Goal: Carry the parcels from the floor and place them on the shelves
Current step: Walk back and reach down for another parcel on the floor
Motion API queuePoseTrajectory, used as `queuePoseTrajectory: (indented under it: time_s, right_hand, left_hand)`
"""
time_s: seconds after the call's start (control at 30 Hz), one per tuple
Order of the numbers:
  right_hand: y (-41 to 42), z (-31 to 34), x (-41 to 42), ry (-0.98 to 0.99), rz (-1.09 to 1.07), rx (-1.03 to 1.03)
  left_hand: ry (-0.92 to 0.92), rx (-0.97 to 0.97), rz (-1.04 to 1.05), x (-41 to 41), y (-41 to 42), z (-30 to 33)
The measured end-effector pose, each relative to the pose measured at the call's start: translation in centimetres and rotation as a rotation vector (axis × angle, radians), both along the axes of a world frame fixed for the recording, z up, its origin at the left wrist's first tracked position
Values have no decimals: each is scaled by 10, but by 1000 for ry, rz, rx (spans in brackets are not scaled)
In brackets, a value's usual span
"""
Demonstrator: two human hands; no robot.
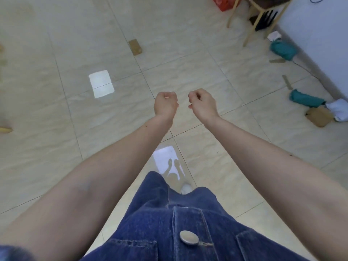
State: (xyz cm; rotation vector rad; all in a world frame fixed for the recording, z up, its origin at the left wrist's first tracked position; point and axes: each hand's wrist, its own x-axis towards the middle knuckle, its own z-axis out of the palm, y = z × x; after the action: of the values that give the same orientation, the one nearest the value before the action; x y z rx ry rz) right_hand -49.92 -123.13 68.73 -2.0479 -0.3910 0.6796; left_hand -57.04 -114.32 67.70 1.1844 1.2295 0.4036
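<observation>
My left hand (165, 105) and my right hand (202, 103) hang out in front of me over the tiled floor, fingers loosely curled, holding nothing. Parcels lie on the floor along the right wall: a teal one (282, 49) with a small white one (274, 35) behind it. Nearer to me are a second teal parcel (306, 98), a brown cardboard parcel (319, 116) and a white parcel (339, 110). A small flat brown box (135, 47) lies alone further ahead on the left. No shelves are in view.
A wooden-legged stool (254, 19) stands at the back right with a red bag (224, 2) behind it. A white wall (320, 34) runs down the right side, with a thin cable (305, 69) at its foot. Glossy beige floor tiles (75, 110) spread around me.
</observation>
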Motion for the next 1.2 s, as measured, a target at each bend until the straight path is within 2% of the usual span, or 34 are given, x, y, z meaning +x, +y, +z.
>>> queuePoseTrajectory:
  time_s: [0.23, 0.43, 0.67, 1.2]
  right_hand:
    - [125, -9, 23, 6, 120, 20]
    - [243, -2, 41, 5, 106, 24]
    - [352, -7, 67, 40, 113, 2]
    - [624, -15, 185, 28, 166, -48]
  left_hand:
    - [1, 38, 80, 14, 120, -4]
    - [14, 79, 70, 30, 238, 4]
    - [4, 39, 93, 54, 345, -3]
    - [25, 19, 95, 165, 613, -1]
